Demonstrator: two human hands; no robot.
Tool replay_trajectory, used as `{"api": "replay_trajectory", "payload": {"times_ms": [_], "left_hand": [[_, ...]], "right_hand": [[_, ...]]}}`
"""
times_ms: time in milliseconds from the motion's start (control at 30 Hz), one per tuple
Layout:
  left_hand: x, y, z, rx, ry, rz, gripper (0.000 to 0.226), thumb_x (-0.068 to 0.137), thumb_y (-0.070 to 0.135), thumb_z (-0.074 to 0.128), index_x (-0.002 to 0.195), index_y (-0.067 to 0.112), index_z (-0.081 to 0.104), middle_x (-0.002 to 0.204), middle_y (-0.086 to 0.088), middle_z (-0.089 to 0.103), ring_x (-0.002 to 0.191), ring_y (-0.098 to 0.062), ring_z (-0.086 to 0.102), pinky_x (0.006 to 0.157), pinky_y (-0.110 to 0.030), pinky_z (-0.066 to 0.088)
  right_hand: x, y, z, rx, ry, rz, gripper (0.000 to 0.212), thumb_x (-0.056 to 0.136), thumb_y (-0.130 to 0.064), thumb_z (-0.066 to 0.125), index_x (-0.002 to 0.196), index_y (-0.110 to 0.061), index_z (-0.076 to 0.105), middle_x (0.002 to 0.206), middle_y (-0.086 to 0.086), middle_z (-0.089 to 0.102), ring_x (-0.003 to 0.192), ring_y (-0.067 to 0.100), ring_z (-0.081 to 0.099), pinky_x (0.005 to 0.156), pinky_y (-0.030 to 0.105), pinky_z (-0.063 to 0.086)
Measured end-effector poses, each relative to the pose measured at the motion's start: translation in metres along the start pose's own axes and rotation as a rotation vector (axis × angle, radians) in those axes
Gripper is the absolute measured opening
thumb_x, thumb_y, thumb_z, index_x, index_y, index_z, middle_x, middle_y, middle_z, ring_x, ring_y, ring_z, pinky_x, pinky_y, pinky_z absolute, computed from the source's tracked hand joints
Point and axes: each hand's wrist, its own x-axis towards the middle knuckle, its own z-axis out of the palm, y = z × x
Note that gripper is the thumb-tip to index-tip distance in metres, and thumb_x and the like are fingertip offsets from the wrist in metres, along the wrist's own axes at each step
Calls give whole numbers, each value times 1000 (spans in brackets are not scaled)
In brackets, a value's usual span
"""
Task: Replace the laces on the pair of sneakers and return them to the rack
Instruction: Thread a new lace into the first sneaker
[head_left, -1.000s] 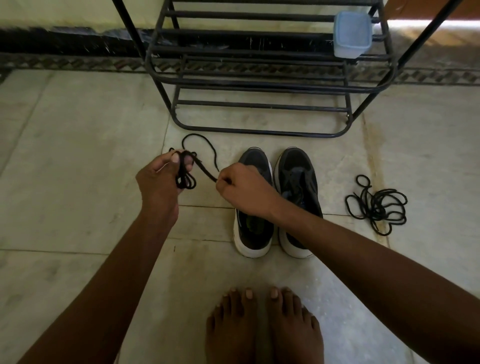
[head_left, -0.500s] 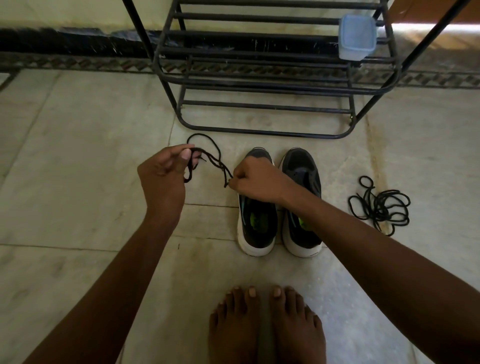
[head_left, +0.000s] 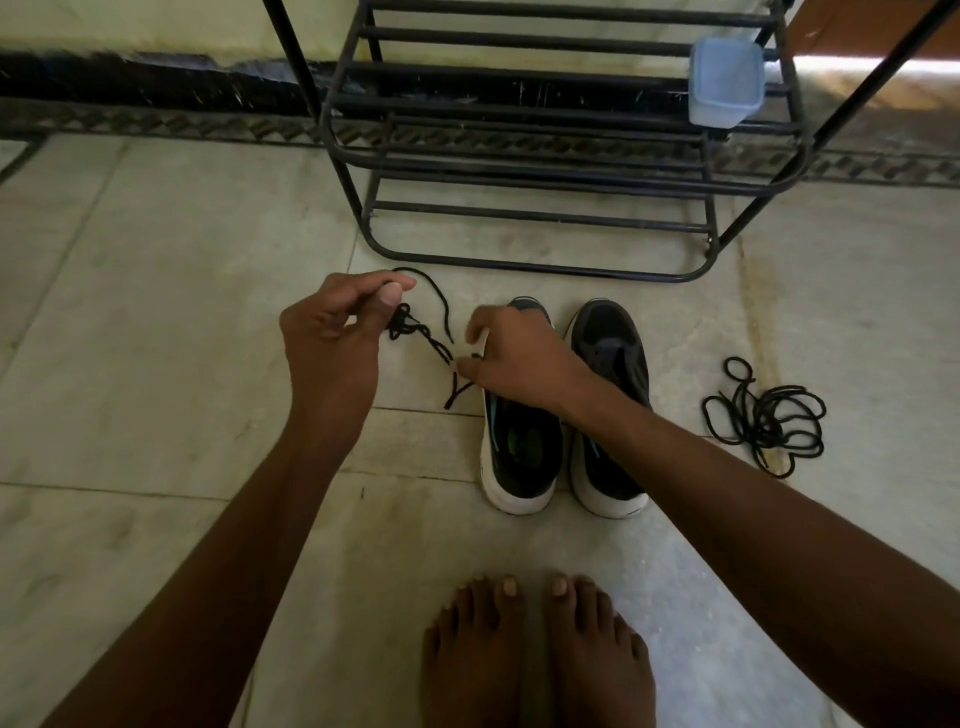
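Two black sneakers with white soles stand side by side on the floor, the left sneaker (head_left: 519, 457) and the right sneaker (head_left: 613, 364), toes toward the black metal rack (head_left: 519, 156). My left hand (head_left: 332, 343) pinches a bunched black lace (head_left: 415, 332) between thumb and fingers. My right hand (head_left: 514, 358) pinches the same lace lower down, over the left sneaker's toe. The lace stretches twisted between both hands, with loose ends hanging. A second black lace (head_left: 769, 415) lies coiled on the floor right of the sneakers.
A pale blue lidded plastic box (head_left: 724, 80) sits on a rack shelf at the right. My bare feet (head_left: 535, 654) stand just behind the sneakers. Marble floor tiles spread to the left and right, with a patterned border along the wall.
The lace bundle in my left hand has been pulled out into a longer twisted strand between the hands. My right hand has shifted slightly right, over the left sneaker's toe.
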Motion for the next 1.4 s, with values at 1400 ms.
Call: {"api": "replay_trajectory", "payload": {"times_ms": [1400], "left_hand": [[-16, -24, 12, -323, -108, -436, 11, 104, 9, 55, 97, 9, 63, 77, -7, 65, 71, -24, 66, 80, -46, 61]], "right_hand": [[-35, 6, 20, 281, 56, -29, 11, 93, -17, 69, 97, -11, 79, 82, 1, 75, 72, 10, 68, 66, 14, 51]]}}
